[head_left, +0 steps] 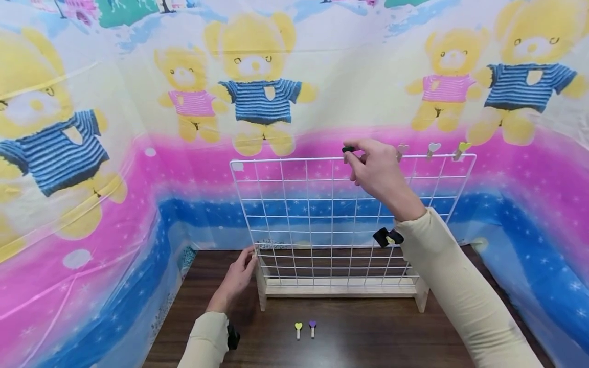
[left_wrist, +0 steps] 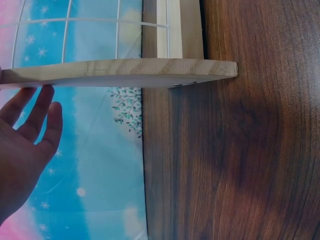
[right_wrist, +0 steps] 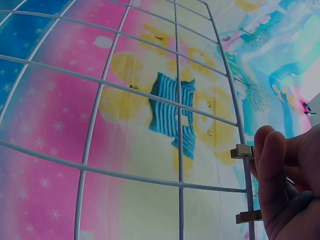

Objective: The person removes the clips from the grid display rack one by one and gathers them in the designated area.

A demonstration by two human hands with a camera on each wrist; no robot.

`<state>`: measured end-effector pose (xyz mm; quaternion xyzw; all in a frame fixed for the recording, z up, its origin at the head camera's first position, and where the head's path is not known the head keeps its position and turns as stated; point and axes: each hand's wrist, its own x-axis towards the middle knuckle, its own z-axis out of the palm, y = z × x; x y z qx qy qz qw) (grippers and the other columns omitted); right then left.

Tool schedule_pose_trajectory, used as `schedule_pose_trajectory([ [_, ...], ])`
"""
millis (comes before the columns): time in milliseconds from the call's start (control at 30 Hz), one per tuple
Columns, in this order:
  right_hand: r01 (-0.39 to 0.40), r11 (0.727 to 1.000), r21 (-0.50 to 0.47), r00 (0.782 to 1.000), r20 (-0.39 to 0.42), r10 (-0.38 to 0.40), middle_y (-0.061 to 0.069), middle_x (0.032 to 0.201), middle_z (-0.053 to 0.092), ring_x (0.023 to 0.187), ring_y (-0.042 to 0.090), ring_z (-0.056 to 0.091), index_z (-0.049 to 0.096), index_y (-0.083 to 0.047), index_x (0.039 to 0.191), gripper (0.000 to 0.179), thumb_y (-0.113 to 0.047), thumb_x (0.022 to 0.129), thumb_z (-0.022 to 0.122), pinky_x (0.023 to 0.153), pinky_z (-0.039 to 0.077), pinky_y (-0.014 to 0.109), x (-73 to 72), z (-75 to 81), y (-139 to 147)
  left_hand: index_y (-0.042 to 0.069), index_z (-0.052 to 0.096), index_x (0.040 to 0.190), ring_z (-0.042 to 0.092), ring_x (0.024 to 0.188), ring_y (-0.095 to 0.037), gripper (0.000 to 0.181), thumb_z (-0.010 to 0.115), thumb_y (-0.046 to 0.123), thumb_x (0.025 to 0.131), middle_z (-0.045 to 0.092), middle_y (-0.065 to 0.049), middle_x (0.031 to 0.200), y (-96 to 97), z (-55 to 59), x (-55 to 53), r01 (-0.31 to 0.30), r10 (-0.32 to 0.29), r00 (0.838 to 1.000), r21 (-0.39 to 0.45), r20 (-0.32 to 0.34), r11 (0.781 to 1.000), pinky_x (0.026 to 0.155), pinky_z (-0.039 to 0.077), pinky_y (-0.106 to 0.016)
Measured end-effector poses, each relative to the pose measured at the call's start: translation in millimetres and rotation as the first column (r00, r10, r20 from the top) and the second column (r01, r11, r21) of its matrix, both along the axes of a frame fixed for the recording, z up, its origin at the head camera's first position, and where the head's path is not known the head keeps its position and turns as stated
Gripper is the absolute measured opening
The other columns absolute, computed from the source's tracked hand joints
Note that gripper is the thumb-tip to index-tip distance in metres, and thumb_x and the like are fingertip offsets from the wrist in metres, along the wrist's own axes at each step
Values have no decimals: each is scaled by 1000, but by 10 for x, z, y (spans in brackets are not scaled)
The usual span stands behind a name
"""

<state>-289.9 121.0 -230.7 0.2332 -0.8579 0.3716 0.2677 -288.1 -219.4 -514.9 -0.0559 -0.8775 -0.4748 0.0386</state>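
Observation:
My right hand (head_left: pixel 377 166) pinches a small clothespin with a dark top (head_left: pixel 348 150) at the upper wire of a white grid rack (head_left: pixel 307 199). In the right wrist view, the pale wooden jaws of this clothespin (right_wrist: pixel 242 151) sit over the edge wire, right by my fingertips. A second clothespin (right_wrist: pixel 248 216) is clipped close beside it. My left hand (head_left: pixel 236 276) holds the rack's wooden side upright (left_wrist: pixel 120 70), fingertips against its outer face. The thumb is mostly out of the left wrist view.
Heart-topped clothespins in pink (head_left: pixel 402 150), white (head_left: pixel 433 150) and yellow (head_left: pixel 462 150) stand along the top wire at right. Yellow (head_left: pixel 298 329) and purple (head_left: pixel 313 328) heart clothespins lie on the dark wooden table (head_left: pixel 363 337) before the rack. A bear-print cloth (head_left: pixel 340 92) hangs behind.

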Motion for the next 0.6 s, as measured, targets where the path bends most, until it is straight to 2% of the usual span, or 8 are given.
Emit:
schedule_pose_trajectory([
  [67, 2, 1000, 2, 1000, -11, -2, 8, 96, 66, 49, 13, 59, 65, -3, 115, 24, -11, 93, 61, 47, 49, 27, -7, -2, 1, 15, 39, 142, 45, 125, -33, 40, 42, 24, 103, 49, -19, 135, -3, -2, -3, 3, -3, 1000, -3, -4, 1000, 96, 40, -52],
  [100, 5, 1000, 2, 1000, -20, -5, 8, 95, 67, 49, 13, 59, 66, -3, 113, 22, -11, 93, 62, 52, 48, 24, -14, -4, 3, 14, 39, 142, 46, 124, -33, 40, 42, 24, 103, 50, -19, 135, -3, 1, -2, 3, -3, 1000, -4, -4, 1000, 96, 40, -52],
  [200, 9, 1000, -12, 999, -31, -10, 6, 94, 67, 48, 13, 59, 67, -4, 110, 19, -12, 93, 62, 53, 49, 30, -19, -8, 6, 16, 40, 141, 46, 124, -33, 39, 43, 23, 103, 50, -18, 135, 0, 13, 10, 4, -4, 1000, -7, -14, 1000, 96, 40, -52],
  [267, 10, 999, -32, 1000, -25, -11, 6, 93, 67, 49, 14, 59, 68, -5, 108, 18, -13, 93, 62, 68, 46, 29, -26, -13, 7, 18, 41, 140, 46, 124, -33, 38, 43, 23, 103, 50, -18, 135, 3, 18, 17, 2, -2, 1000, -5, -16, 1000, 96, 40, -52],
  [333, 7, 999, -48, 1000, -21, -8, 5, 92, 67, 50, 15, 59, 68, -5, 107, 18, -14, 93, 62, 61, 46, 29, -27, -20, 7, 18, 41, 140, 47, 123, -34, 38, 43, 23, 103, 50, -18, 134, 4, 14, 18, 2, -2, 1000, -9, -23, 1000, 95, 40, -52],
  [433, -4, 997, -74, 1000, -20, 3, 6, 89, 67, 50, 18, 59, 69, -4, 105, 16, -13, 93, 62, 56, 43, 23, -30, -27, 6, 16, 41, 140, 47, 122, -34, 38, 43, 23, 103, 51, -19, 133, 8, 9, 18, 1, -1, 1000, -13, -31, 1000, 95, 40, -52],
  [500, -8, 996, -84, 1000, -28, 6, 7, 88, 68, 50, 19, 59, 69, -4, 104, 16, -13, 93, 62, 41, 39, 24, -29, -30, 6, 14, 40, 141, 48, 122, -33, 39, 43, 22, 103, 51, -19, 132, 10, 6, 18, 3, -3, 999, -12, -36, 1000, 95, 41, -52],
  [600, -27, 992, -123, 999, -42, 22, 9, 87, 69, 48, 18, 58, 70, -3, 102, 15, -12, 93, 62, 38, 36, 21, -24, -25, -3, 14, 40, 141, 48, 121, -33, 39, 43, 22, 103, 52, -18, 131, 9, 10, 18, 5, -5, 999, -1, -33, 1000, 95, 41, -51],
])
